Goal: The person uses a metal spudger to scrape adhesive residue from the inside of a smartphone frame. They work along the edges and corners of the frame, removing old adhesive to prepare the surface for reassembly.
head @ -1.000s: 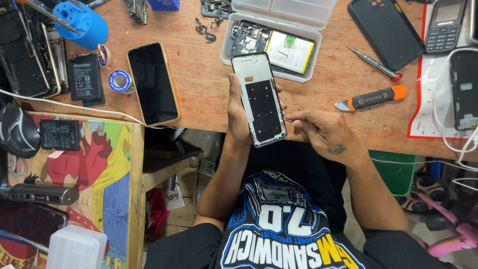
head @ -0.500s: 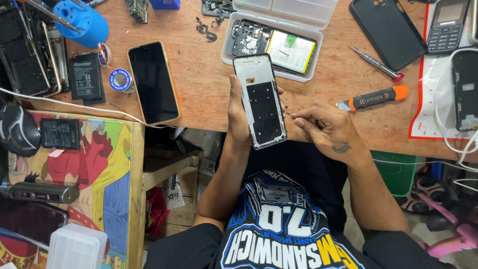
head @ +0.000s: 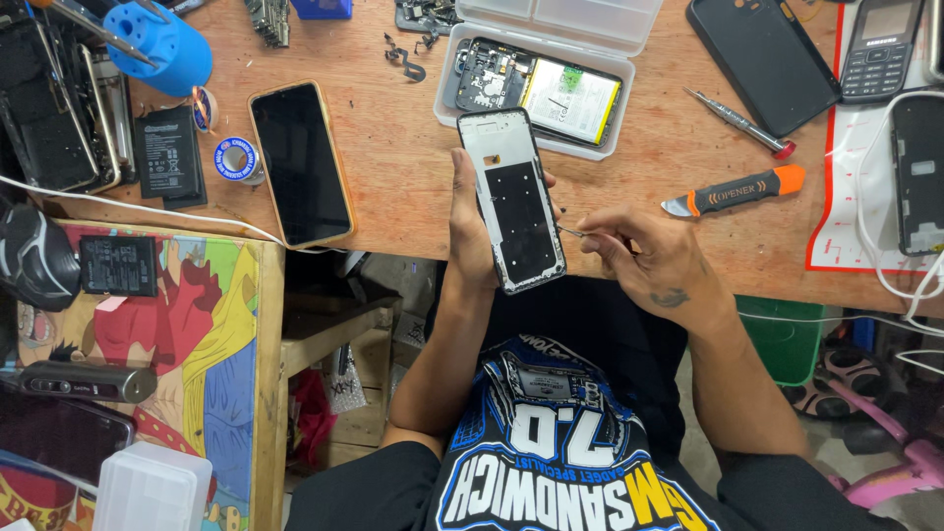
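Observation:
My left hand [head: 470,221] grips a stripped phone frame [head: 513,200], white-edged with a black inner plate, upright over the wooden workbench's [head: 393,147] front edge. My right hand [head: 657,264] pinches thin metal tweezers [head: 572,232] whose tip touches the frame's right edge. Just beyond the frame, a clear plastic tray [head: 551,59] holds an opened phone body with its circuit board and battery showing.
A black phone [head: 300,162] lies screen-up at left, by a tape roll [head: 236,157], a loose battery [head: 169,152] and a blue tool holder [head: 162,44]. An orange-handled opener [head: 737,190], a small screwdriver [head: 739,122] and more phones [head: 762,59] lie at right.
My right hand with the tweezers has shifted slightly along the frame's right edge. The left hand and frame stay almost still.

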